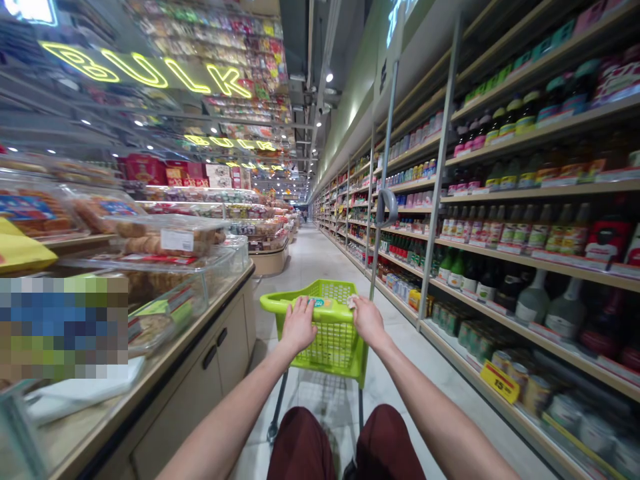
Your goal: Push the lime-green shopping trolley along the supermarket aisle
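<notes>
A bright green plastic shopping cart with a mesh basket stands in front of my knees. My left hand lies over its handle, left of a small blue-green label, with the fingers bent over the bar. At the handle's right end, my right hand is closed on the bar. A small crumpled whitish piece, perhaps tissue, shows at the right hand's fingertips. From this angle I see no goods in the basket.
Shelves of bottles and cans line the right side, with a vertical pole and grey handle before them. A counter with packaged baked goods runs along the left. The pale tiled aisle stretches ahead.
</notes>
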`<state>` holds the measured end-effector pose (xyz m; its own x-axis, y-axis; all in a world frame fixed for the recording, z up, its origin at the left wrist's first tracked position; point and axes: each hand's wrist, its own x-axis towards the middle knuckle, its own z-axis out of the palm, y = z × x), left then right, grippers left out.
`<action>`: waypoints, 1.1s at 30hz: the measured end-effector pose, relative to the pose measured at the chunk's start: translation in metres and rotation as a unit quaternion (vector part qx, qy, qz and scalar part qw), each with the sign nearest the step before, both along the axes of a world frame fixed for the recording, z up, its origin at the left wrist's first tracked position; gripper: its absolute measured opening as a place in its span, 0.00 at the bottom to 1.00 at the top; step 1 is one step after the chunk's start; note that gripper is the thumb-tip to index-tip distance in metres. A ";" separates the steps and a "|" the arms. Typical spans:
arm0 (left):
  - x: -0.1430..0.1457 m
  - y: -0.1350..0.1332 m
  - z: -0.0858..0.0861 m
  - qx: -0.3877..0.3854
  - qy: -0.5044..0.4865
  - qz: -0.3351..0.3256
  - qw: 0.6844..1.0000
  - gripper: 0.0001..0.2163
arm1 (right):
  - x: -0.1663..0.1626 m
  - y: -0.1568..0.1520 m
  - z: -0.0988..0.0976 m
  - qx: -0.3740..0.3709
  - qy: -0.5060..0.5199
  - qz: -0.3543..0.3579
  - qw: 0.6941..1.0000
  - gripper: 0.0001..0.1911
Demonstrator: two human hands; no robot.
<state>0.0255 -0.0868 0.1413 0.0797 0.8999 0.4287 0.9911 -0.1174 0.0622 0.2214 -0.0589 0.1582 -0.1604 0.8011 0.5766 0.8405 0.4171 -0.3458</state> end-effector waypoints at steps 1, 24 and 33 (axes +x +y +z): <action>0.001 0.000 0.002 -0.007 -0.007 -0.001 1.000 0.30 | -0.010 0.000 0.002 -0.004 0.017 0.018 1.000 0.20; 0.018 0.003 0.031 0.080 -0.060 -0.081 0.992 0.14 | -0.042 0.007 -0.013 0.077 0.203 0.092 0.972 0.25; 0.011 0.005 0.026 0.043 -0.128 -0.039 0.990 0.14 | -0.043 0.000 -0.016 0.087 0.096 0.083 0.988 0.23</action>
